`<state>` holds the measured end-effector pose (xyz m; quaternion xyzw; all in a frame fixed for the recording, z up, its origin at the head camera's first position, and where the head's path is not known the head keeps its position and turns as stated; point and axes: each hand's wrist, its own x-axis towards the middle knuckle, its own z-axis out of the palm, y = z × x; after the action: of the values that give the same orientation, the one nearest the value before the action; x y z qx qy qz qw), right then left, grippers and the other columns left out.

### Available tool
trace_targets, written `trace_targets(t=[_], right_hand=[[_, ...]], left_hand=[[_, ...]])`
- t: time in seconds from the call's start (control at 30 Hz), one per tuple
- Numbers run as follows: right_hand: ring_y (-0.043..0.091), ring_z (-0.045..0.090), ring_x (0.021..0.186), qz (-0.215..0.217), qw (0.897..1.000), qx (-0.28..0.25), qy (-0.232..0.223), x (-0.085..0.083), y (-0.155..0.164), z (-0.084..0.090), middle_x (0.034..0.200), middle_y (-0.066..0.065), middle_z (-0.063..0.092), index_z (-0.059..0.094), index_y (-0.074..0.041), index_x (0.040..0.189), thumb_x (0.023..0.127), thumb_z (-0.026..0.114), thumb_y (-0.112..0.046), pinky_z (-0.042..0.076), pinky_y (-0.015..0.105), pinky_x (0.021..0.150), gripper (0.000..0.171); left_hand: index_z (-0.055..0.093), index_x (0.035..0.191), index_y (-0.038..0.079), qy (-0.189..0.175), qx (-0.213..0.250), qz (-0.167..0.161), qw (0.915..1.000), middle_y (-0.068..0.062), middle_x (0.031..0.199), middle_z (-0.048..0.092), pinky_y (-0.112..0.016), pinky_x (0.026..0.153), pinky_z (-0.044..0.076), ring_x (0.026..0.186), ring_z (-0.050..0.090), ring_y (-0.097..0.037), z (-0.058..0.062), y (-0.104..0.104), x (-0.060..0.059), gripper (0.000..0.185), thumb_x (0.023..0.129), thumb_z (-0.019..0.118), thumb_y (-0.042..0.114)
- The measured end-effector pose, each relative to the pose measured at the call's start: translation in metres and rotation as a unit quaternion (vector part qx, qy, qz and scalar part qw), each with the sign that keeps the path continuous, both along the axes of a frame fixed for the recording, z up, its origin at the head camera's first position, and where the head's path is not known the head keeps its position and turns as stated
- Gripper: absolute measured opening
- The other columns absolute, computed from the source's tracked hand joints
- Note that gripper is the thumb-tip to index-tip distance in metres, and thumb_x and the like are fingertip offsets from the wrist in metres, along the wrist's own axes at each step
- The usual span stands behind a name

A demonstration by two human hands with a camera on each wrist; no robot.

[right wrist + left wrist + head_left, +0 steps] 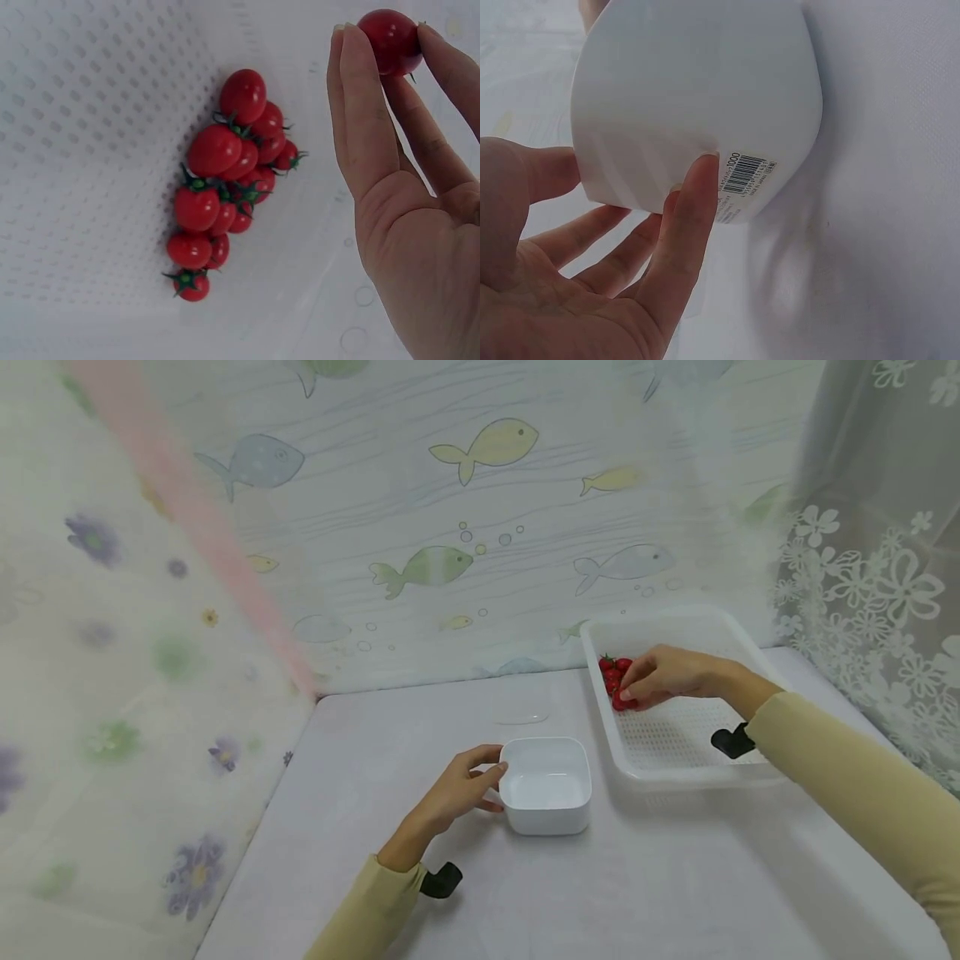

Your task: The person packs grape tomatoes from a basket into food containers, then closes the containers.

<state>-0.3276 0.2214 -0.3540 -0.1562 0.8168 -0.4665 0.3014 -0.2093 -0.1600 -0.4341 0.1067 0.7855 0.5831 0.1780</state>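
Head view: the left hand point(457, 789) rests on a white table point(675, 893) against the left side of a square white bowl point(546, 783), fingers loosely spread and touching its wall. The left wrist view shows the same: the thumb tip presses the bowl's outer wall point(697, 97) beside a barcode sticker point(744, 174), the other fingers extended underneath, not wrapped around it. The right hand point(667, 677) reaches into a white perforated tray point(675, 743) standing just right of the bowl, over a cluster of cherry tomatoes point(611, 675) at the tray's far left corner. In the right wrist view, the fingertips pinch one cherry tomato point(388, 41) between thumb and fingers, lifted apart from the pile of tomatoes point(225, 180) lying on the tray's dotted floor. Curtains with fish point(487, 443) and flower prints hang behind the table.
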Motion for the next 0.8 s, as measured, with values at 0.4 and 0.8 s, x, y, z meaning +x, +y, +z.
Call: trace_targets(t=[0.4, 0.8], right_hand=[[0.023, 0.068, 0.097, -0.016, 0.999, 0.014, 0.027, 0.014, -0.007, 0.019, 0.112, 0.013, 0.07, 0.062, 0.008, 0.125, 0.097, 0.073, -0.017, 0.06, 0.033, 0.089, 0.039], [0.025, 0.071, 0.102, -0.039, 0.999, -0.015, 0.009, 0.042, -0.017, 0.033, 0.111, 0.013, 0.072, 0.062, 0.009, 0.123, 0.096, 0.073, -0.015, 0.059, 0.035, 0.096, 0.038]], left_hand=[[0.052, 0.147, 0.009, -0.002, -0.001, 0.007, 1.0, -0.016, 0.147, 0.049, -0.038, 0.075, 0.065, 0.094, 0.064, -0.023, 0.0, 0.001, 0.002, 0.043, 0.107, 0.056, 0.025], [0.052, 0.146, 0.01, -0.002, 0.006, 0.002, 1.0, -0.015, 0.147, 0.049, -0.04, 0.075, 0.065, 0.095, 0.065, -0.023, -0.001, 0.0, 0.001, 0.043, 0.107, 0.056, 0.026]])
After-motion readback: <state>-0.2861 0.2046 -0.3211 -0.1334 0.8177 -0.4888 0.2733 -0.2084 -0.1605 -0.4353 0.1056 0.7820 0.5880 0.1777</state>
